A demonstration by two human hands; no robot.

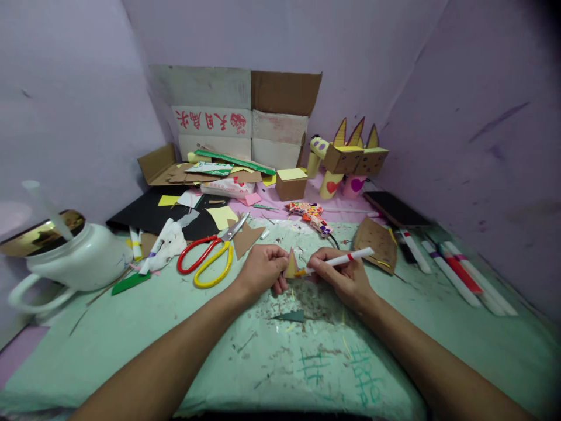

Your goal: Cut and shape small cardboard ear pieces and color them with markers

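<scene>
My left hand pinches a small yellow paper triangle at its left edge, above the table's middle. In my right hand is a white marker with a red band, and its orange tip end touches or nearly touches the triangle's right side. A dark green triangular scrap lies on the table just below my hands. To the left of my left hand rest open scissors with one red and one yellow handle, beside a brown cardboard piece.
A white mug with a straw stands left. Behind are a small cardboard box, a floral glue gun and box-headed cardboard figures. Several markers and a cardboard piece lie right. An upright carton backs the table.
</scene>
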